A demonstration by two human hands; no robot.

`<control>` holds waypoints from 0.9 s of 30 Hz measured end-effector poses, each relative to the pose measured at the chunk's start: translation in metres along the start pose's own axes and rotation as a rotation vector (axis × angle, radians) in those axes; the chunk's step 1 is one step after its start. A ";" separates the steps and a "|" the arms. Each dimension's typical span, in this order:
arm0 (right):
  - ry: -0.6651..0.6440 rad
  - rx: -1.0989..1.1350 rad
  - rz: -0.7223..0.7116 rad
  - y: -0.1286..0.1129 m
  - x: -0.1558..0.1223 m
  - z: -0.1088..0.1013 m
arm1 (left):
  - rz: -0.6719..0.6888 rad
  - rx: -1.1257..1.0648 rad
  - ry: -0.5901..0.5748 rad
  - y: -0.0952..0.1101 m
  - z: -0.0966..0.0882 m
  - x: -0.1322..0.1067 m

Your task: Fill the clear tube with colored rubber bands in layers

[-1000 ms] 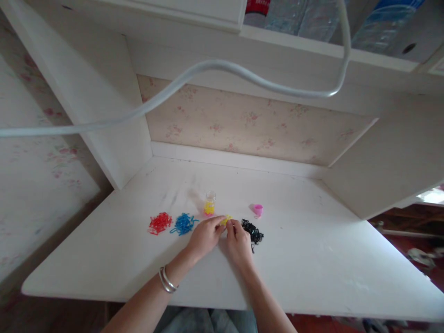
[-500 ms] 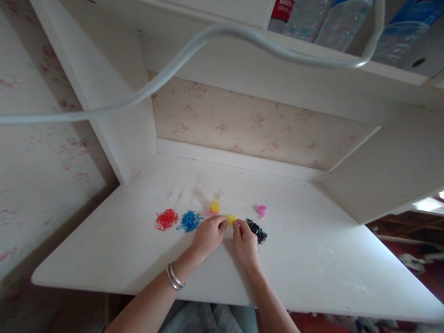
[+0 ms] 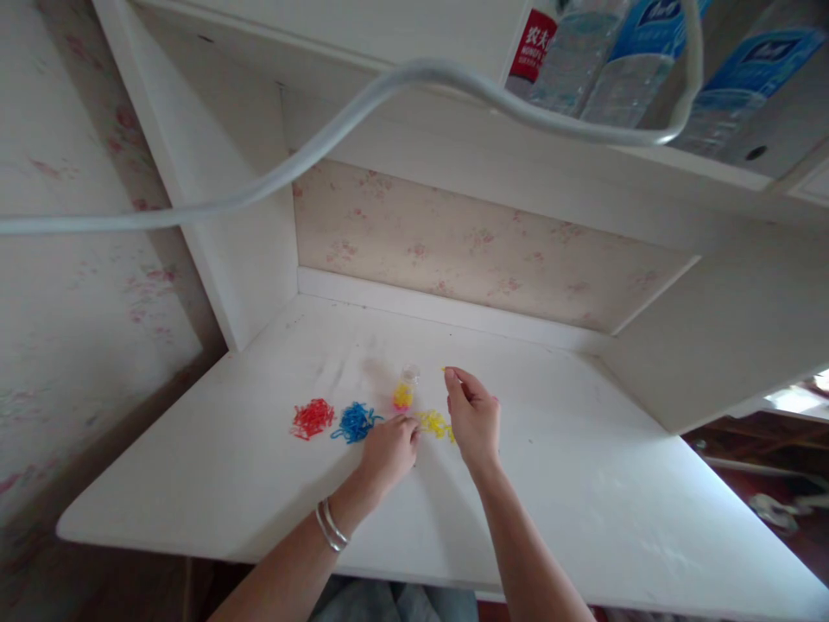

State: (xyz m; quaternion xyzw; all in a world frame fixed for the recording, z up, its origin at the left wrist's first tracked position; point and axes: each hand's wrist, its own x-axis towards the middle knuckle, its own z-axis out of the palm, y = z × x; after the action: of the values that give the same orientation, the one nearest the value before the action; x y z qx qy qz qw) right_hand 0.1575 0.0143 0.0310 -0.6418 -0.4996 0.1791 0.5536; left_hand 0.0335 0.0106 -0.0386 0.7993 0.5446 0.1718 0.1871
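My right hand (image 3: 476, 419) is raised above the table, thumb and forefinger pinched on a small yellow piece (image 3: 445, 370) that pokes out at the fingertips. Below and left of it lies a loose pile of small yellow pieces (image 3: 433, 422). My left hand (image 3: 389, 451) rests low beside that pile, fingers curled together; whatever they may hold is hidden. Just behind stands a small clear bottle (image 3: 410, 375) with yellow and pink pieces in its lower part. Left of my left hand are a blue pile (image 3: 355, 422) and a red pile (image 3: 313, 418) of similar small strips.
The white tabletop (image 3: 583, 484) has panels at both sides and a low ledge behind. Overhead, a pale cable (image 3: 291, 164) crosses in front of a shelf holding plastic bottles (image 3: 638, 69). My right hand covers the spot of the black pile.
My hands have parted: the right one rose away from the left with a yellow piece, now covering the black pile and most of the pink cup. The left stayed low, shifting slightly. The view tilted up.
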 end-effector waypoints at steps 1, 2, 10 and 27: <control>-0.017 -0.012 -0.010 -0.002 0.003 0.003 | 0.006 0.007 0.000 0.000 -0.001 0.000; -0.034 -0.020 -0.016 -0.002 0.006 0.006 | 0.012 0.013 0.000 0.001 -0.001 -0.001; -0.090 -0.050 -0.041 0.002 0.008 0.025 | 0.046 0.044 0.002 0.003 0.001 -0.001; -0.059 -0.147 0.040 0.028 -0.004 0.005 | -0.015 0.066 0.038 0.001 0.007 0.001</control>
State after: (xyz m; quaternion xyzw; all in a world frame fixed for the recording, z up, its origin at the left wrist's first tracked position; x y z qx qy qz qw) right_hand 0.1644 0.0166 0.0027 -0.6852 -0.5145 0.1718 0.4861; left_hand 0.0379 0.0103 -0.0438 0.7976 0.5594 0.1673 0.1517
